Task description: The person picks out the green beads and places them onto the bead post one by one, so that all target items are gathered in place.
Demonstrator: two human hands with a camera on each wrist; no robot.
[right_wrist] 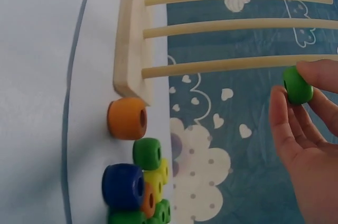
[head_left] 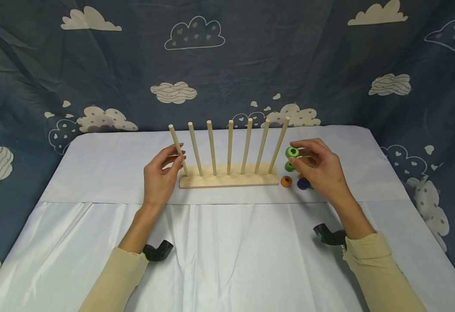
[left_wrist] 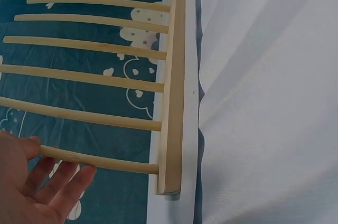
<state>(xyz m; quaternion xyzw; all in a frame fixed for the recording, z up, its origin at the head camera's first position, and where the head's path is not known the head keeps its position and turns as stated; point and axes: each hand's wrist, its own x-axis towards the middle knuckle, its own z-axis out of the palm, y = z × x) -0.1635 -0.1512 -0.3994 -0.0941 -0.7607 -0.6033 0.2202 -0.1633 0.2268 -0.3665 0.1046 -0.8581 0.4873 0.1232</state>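
Note:
A wooden rack (head_left: 229,181) stands on the white cloth, with a row of several upright pegs rising from its base. My left hand (head_left: 159,177) holds the leftmost peg (left_wrist: 113,164) between thumb and fingers, partway up. Beside the rack's right end, my right hand (head_left: 324,170) pinches a green bead (right_wrist: 298,85) with a hole through it, raised above the cloth near the rightmost peg (right_wrist: 222,65). Under that hand lie loose beads: an orange bead (right_wrist: 127,119), a blue bead (right_wrist: 122,186), a green bead (right_wrist: 147,152), and some yellow ones, partly hidden in the head view.
White cloth (head_left: 231,251) covers the table, with a seam running across in front of the rack. A dark blue curtain (head_left: 196,65) printed with clouds hangs behind and at both sides. Each wrist wears a black camera mount (head_left: 158,251).

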